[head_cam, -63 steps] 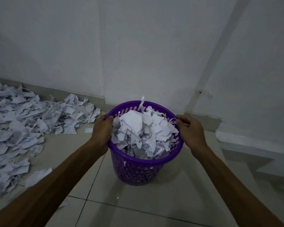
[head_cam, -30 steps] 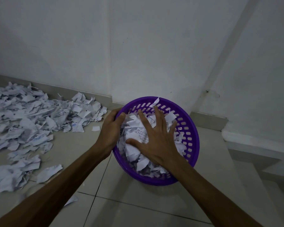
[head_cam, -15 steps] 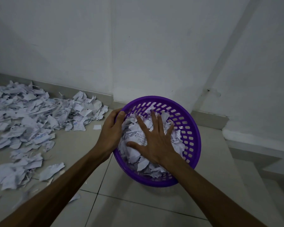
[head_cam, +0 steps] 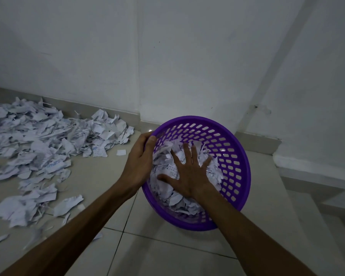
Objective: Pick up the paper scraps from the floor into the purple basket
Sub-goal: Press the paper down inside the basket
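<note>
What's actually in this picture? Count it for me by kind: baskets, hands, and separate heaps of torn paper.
Round purple plastic basket: 1
Bare hands: 2, left hand on the rim, right hand flat on the paper
Heaps of torn white paper: 2, paper in the basket, paper on the floor
Total: 5

The right grip (head_cam: 189, 176) presses flat, fingers spread, on the paper scraps (head_cam: 167, 188) inside the tilted purple basket (head_cam: 237, 162). The left grip (head_cam: 139, 162) holds the rim just beside it. More loose scraps (head_cam: 38, 144) lie on the floor (head_cam: 167, 251), left of both.

Two bare forearms rising from the lower edge of the frame, no sleeves in sight; left hand (head_cam: 139, 162) and right hand (head_cam: 189, 174) ungloved, without rings.
</note>
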